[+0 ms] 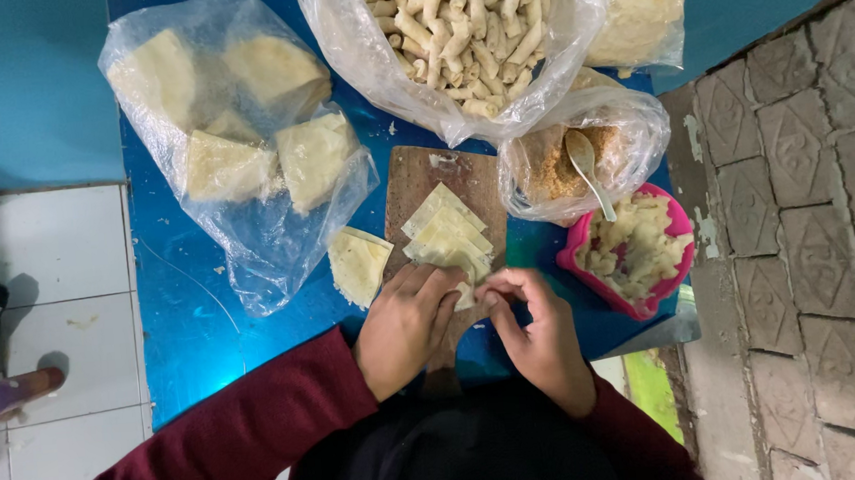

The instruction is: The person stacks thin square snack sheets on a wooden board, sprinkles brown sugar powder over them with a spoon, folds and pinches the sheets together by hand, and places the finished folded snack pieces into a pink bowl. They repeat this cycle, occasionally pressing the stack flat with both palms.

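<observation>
My left hand [405, 324] and my right hand [537, 331] meet at the near edge of a wooden board [417, 179], fingers pinched on one pale dough wrapper piece [466, 295] between them. Several square wrappers [447, 235] are fanned out on the board just beyond my fingers. A small stack of wrappers [357, 265] lies on the blue table [185, 327] left of the board. Both sleeves are dark red.
A clear bag of wrapper stacks [239, 133] lies at the left. A bag of rolled pieces [454, 38] sits at the top. A bag of brown crumbs with a spoon [582, 154] and a pink bowl of filling [634, 251] stand at the right. A stone wall [819, 243] borders the right.
</observation>
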